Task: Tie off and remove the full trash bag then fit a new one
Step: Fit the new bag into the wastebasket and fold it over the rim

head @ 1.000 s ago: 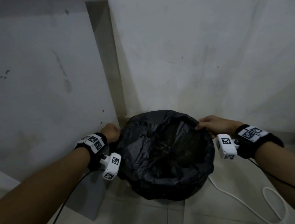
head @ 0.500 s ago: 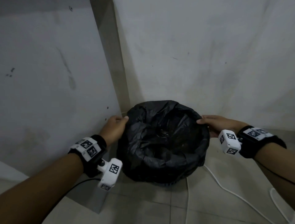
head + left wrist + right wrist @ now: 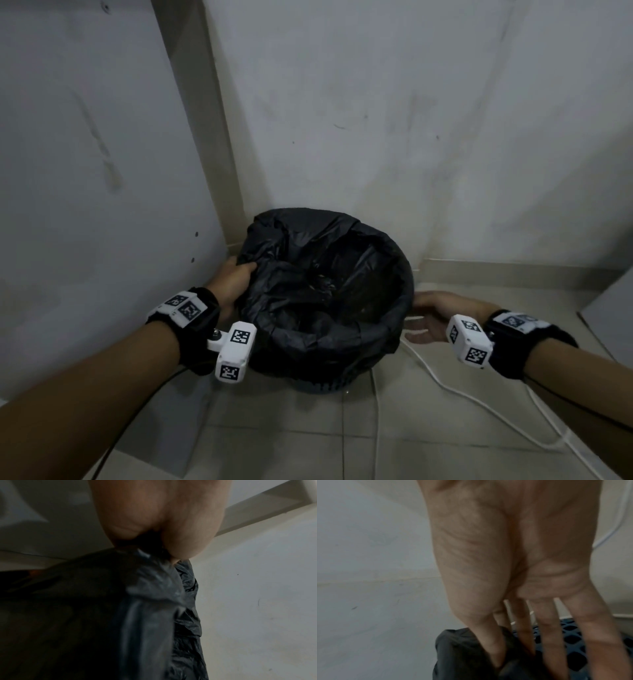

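A black trash bag [image 3: 318, 294] lines a dark blue lattice bin [image 3: 322, 387] standing in the corner of two walls. My left hand [image 3: 236, 277] grips the bag's left rim; in the left wrist view its fingers [image 3: 185, 534] pinch a bunched fold of the bag [image 3: 150, 588]. My right hand [image 3: 431, 318] hangs beside the bin's right side, below the rim, fingers straight and spread. In the right wrist view its fingertips [image 3: 546, 635] reach down along the bag's overhang [image 3: 464, 653] and the bin's lattice wall [image 3: 573, 639]. The bag's mouth gapes wide.
White walls [image 3: 411, 120] meet behind the bin, with a beige strip [image 3: 205, 120] at the corner. A white cable [image 3: 445, 383] trails over the tiled floor [image 3: 308, 445] to the right of the bin. A grey panel [image 3: 609, 308] stands at far right.
My left hand went from touching the rim to gripping a fold of it. My right hand left the top of the rim and dropped to the bin's right side, fingers opened.
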